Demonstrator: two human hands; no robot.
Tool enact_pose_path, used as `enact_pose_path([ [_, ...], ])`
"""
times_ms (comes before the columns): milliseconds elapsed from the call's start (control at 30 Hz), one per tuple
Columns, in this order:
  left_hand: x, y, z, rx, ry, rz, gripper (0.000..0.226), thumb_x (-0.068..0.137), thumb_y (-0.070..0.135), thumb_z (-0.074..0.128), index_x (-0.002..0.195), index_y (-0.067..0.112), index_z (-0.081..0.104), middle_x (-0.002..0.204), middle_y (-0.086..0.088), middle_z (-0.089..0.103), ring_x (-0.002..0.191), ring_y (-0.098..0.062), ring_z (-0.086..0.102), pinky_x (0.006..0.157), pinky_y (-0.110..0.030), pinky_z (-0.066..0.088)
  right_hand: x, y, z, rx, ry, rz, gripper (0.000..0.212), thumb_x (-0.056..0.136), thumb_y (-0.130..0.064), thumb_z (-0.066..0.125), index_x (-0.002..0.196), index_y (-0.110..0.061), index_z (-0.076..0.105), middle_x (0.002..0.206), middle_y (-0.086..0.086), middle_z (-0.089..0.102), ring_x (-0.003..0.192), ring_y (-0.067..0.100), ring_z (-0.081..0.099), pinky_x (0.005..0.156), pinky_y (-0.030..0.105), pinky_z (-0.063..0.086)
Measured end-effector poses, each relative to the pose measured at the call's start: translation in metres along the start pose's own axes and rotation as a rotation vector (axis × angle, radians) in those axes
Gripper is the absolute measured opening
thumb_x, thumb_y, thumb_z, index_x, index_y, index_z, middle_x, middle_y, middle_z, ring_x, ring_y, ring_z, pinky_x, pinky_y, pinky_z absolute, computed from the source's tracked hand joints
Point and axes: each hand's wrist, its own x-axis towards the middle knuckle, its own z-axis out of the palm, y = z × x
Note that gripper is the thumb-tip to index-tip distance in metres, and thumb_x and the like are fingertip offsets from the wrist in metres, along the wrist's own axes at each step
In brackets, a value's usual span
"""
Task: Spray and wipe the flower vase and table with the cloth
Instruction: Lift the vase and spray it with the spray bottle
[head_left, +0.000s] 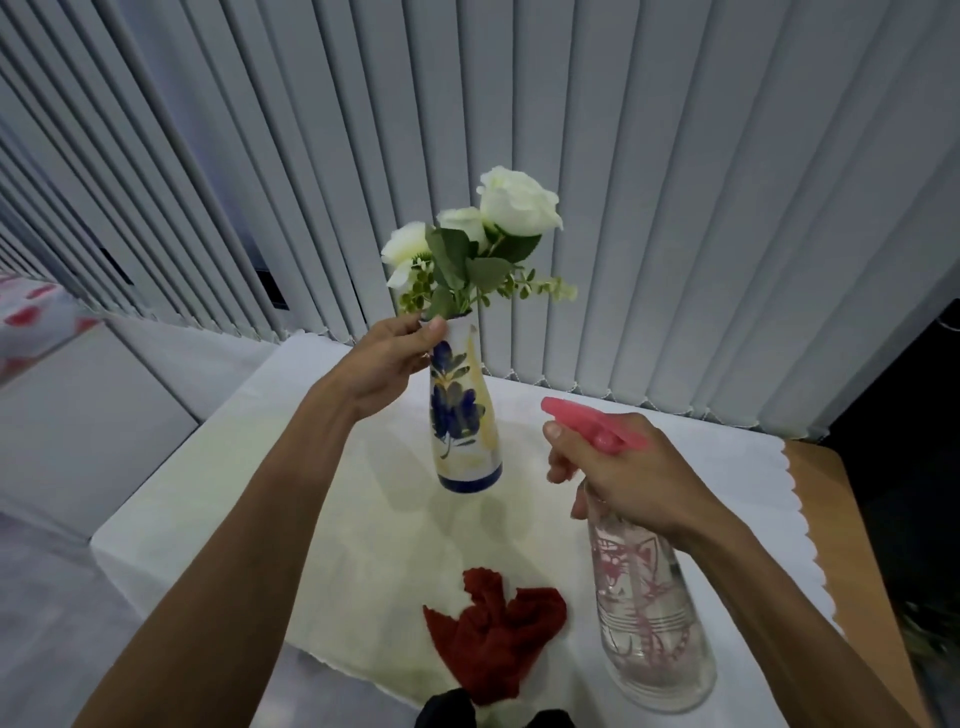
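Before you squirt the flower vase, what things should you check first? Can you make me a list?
1. Vase held firmly: ok, left hand grips its neck, lifted off the table.
2. Spray bottle ready: ok, right hand holds it, a finger by the trigger.
3. Pink nozzle aimed at the vase: ok.
4. Liquid in the bottle: cannot tell.
5. Red cloth close by: ok, on the table.
6. Flowers out of the spray: cannot tell.
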Motion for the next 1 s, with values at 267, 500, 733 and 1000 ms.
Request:
enact_pose_path([
  [267,0.004,0.008,-0.016,-0.160,-0.224,0.012,0.061,0.062,0.048,0.091,0.111,0.014,0.078,0.114,-0.005,0.077,0.105,-0.018,0.072,0.101,-0.037,0.054,-0.011,0.005,0.003,0.041,-0.098,0.036,0.023,0.101,-0.041,0.066,0.123,-0.048,0.070,0.074,0.000,0.069,0.060,0.023,0.068,0.058,0.030,0.058],
  [500,0.003,0.022,-0.009,-0.238,-0.341,-0.013,0.064,0.066,0.044,0.090,0.118,0.012,0.073,0.114,-0.008,0.076,0.104,-0.023,0.071,0.096,-0.040,0.057,-0.009,-0.027,0.001,0.139,-0.066,-0.037,0.022,0.102,-0.039,0.065,0.121,-0.049,0.068,0.080,0.013,0.072,0.058,0.026,0.069,0.053,0.020,0.053],
  [733,0.002,0.028,-0.011,-0.456,-0.405,-0.023,0.071,0.073,0.035,0.087,0.131,0.005,0.062,0.119,-0.010,0.073,0.108,-0.024,0.070,0.097,-0.039,0.057,-0.013,-0.009,0.007,0.147,-0.098,0.036,0.027,0.102,-0.032,0.067,0.129,-0.035,0.070,0.081,0.007,0.071,0.049,0.009,0.067,0.047,0.023,0.053],
  [1000,-0.001,0.034,-0.021,-0.461,-0.415,0.013,0.082,0.073,0.034,0.088,0.138,0.005,0.048,0.119,-0.010,0.073,0.110,-0.024,0.069,0.096,-0.039,0.056,-0.022,0.017,0.016,0.016,-0.179,0.082,0.027,0.101,-0.040,0.066,0.128,-0.042,0.071,0.077,0.001,0.074,0.052,0.013,0.069,0.062,0.027,0.057],
])
